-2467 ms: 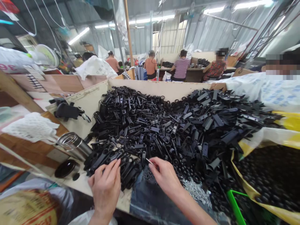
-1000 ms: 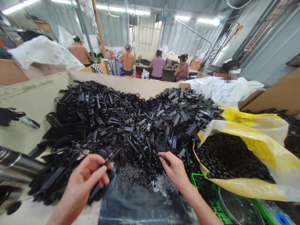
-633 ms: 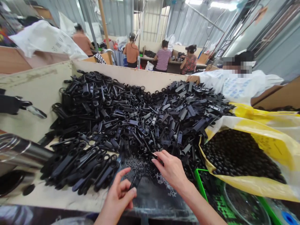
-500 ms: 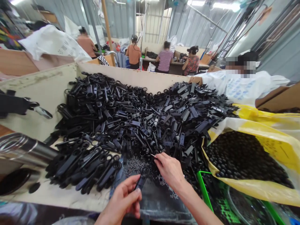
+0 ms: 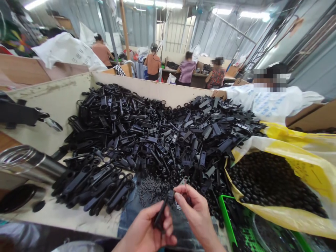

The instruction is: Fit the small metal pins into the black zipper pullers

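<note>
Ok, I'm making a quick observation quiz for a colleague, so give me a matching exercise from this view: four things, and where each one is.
Things:
1. black plastic pull tab
2. black round beads
3. steel flask
4. tiny dark pieces

Places:
A. in the yellow-and-white plastic sack
B. lying left of the black heap
C. held in the left hand
D. in a small pile at the heap's near edge

Right pairs: 1-C, 2-A, 3-B, 4-D

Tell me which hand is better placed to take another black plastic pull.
The left hand, probably: it lies closer to the heap of black plastic pulls. It holds one pull, though, and the right hand is pinching that pull's head.
</note>
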A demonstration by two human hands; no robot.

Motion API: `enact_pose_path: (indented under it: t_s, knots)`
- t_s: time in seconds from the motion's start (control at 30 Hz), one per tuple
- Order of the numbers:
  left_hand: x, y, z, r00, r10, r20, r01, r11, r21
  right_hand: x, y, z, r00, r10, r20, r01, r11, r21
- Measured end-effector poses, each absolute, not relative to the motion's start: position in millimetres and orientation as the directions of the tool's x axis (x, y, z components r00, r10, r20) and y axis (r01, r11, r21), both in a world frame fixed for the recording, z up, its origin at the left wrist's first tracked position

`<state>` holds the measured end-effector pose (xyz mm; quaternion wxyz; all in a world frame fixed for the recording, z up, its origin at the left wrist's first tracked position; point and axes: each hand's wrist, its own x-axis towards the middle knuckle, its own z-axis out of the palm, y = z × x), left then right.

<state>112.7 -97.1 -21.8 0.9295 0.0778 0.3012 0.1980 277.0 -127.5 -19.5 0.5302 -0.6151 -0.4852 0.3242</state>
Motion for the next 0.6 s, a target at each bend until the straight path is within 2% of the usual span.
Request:
enact_pose_path:
  t_s: [0.17,0.3,0.4,0.6]
  knots:
    - [116.9,-101.9,-16.5,0.645,0.503,-0.575,-0.324,0.861,0.391,273.6,-132.4,-22.0,0.262,0.953,0.152,0.303,0.068,-0.951]
    - [111.4,-101.6,-12.3,0.624,0.496,-0.603,-0.352,0.868,0.35,273.2,-135.2,-23.6,0.243,0.947,0.212,0.372,0.11,-0.922]
    - [108.2,-106.4,-11.8,0.634,0.486,-0.601,-0.335,0.874,0.353,272.6,-137.3,-23.3,0.214,0.926,0.31,0.458,0.186,-0.869]
    - [103.4,-117.2,-15.3,0.525,0.642,-0.558,-0.276,0.749,0.603,272.5,-141.5,-15.4,0.059,0.885,0.461,0.576,0.347,-0.74]
